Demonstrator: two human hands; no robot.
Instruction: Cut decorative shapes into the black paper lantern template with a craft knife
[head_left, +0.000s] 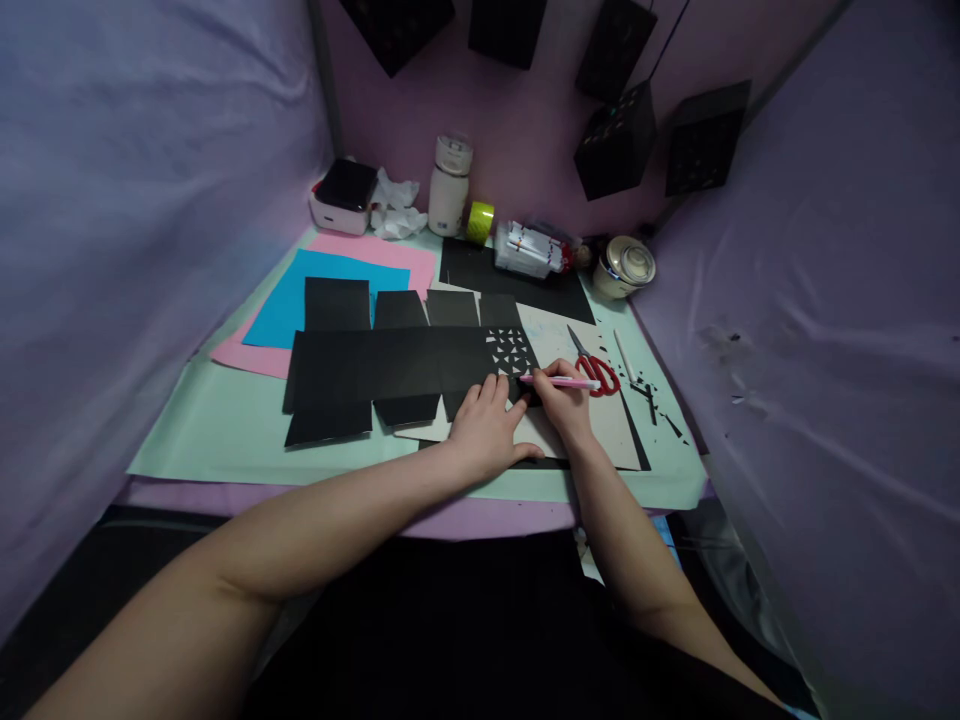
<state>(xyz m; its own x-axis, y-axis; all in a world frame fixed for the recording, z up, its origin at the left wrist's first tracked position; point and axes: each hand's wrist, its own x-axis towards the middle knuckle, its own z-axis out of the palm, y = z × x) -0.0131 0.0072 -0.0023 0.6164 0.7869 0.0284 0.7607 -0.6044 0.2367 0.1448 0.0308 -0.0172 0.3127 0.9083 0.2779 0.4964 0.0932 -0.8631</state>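
Note:
A black card box net [405,362] with side flaps lies flat in front of me, with a patch of small triangular cut-outs [510,352] near its right end. My left hand [487,430] rests on the card's lower edge, palm down, fingers spread. In my right hand [562,400] is a slim pink pen-shaped craft knife [559,382], its tip at the card just below the cut-outs. The tip itself is too small to make out. Under the card's right part is a pale board [600,435]. Red-handled scissors [596,372] lie on it, right of my right hand.
Blue [292,300] and pink sheets [251,357] lie at left. Along the back stand a white-and-black device [341,200], crumpled tissue [396,205], white bottle [448,190], yellow tape roll [480,222], clear case [529,250] and lidded pot [626,265]. Black boxes [619,140] hang above; black scraps [651,403] lie right.

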